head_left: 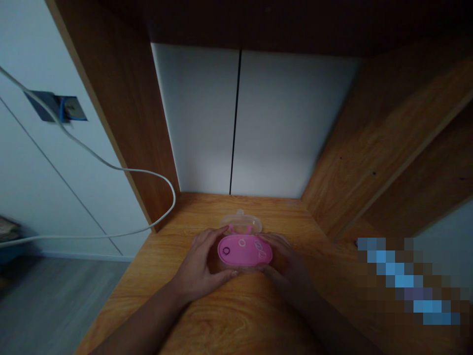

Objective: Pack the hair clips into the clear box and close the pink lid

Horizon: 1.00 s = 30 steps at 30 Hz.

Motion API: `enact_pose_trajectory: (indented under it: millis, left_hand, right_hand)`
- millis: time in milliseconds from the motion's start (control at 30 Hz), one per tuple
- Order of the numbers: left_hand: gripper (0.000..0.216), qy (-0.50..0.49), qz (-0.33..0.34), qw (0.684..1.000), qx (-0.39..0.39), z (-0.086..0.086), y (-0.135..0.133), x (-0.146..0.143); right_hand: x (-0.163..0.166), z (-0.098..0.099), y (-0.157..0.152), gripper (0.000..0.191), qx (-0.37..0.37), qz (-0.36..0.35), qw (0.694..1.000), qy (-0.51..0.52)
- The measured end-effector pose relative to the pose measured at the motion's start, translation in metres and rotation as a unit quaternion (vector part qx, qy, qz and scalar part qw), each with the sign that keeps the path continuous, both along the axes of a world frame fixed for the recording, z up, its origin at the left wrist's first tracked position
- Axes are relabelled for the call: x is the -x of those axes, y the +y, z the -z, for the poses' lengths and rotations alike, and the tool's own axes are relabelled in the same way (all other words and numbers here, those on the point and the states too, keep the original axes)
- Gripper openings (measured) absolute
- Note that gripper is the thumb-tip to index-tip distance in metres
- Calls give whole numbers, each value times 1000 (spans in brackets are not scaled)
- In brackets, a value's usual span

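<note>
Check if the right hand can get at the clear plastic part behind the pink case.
Probably yes. The right hand already rests on the pink case, right by the clear plastic part; only the case's edge lies between them, and the far side looks open.

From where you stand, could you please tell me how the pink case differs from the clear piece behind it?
The pink plastic case is opaque and marked with outlined ovals, while the clear plastic piece is see-through and plain. The pink case sits between the left hand and right hand; the clear piece lies farther from the person. Both are rounded and rest on the wooden surface.
</note>
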<state>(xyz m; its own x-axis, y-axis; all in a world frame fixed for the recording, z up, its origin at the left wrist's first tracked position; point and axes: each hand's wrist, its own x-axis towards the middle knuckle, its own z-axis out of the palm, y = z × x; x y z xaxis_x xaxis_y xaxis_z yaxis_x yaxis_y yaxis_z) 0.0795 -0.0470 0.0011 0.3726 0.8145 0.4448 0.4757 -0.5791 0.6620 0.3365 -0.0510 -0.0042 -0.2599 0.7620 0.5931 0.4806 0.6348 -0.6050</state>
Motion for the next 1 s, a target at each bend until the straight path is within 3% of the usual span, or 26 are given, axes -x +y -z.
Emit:
enact_pose_trajectory:
  millis: [133, 267, 333, 433, 567, 767, 867, 1000]
  left_hand:
    - [66, -37, -22, 999, -6, -6, -1, 0]
    - [61, -172, 50, 983, 26, -4, 3, 0]
    - [58, -264, 102, 957, 67, -2, 6, 0]
    - [55, -402, 140, 890, 166, -1, 8, 4]
    - [44, -529, 93, 806, 251, -5, 13, 12]
    - [41, -655, -3, 702, 279, -10, 31, 29]
    - [41, -688, -58, 667, 281, -9, 40, 36]
    - [39, -704, -123, 644, 273, -5, 47, 42]
  right_hand:
    - [1, 0, -1, 52, -19, -16, 1000, 18]
    - [3, -2, -5, 56, -13, -38, 999, 25]
    - [3, -3, -7, 61, -14, -37, 999, 17]
    - [3, -2, -7, 65, -18, -21, 1000, 1]
    - [3, 0, -6, 61, -6, 0, 1000, -19]
    - [2, 3, -3, 54, 9, 9, 999, -38]
    - [2, 5, -2, 53, 12, 8, 999, -42]
    - [2, 6, -1, 52, 15, 9, 999, -39]
